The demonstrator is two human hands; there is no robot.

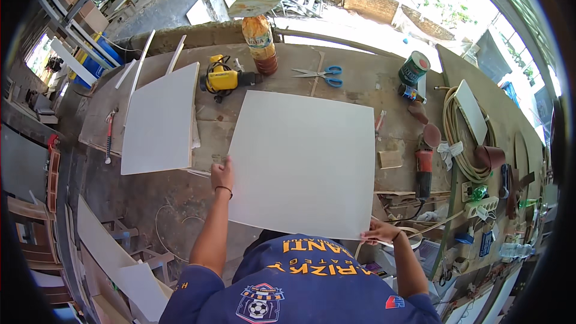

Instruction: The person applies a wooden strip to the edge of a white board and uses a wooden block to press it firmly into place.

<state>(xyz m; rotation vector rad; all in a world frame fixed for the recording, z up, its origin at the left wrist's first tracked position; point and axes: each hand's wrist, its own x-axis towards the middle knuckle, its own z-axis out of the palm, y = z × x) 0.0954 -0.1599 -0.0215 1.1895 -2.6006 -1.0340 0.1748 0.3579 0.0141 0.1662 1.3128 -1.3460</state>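
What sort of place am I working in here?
Probably a woodworking or furniture workshop, judging by the large flat white panel, the red-and-black handheld power tool with a round disc, and the yellow corded power tool on the brown worktable.

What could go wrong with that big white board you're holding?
The white board might slip, since the left hand has only its left edge and the right hand its near right corner. Pushed forward, it could bump the yellow tool or scissors lying beyond its far edge. It might also knock the tall bottle standing behind.
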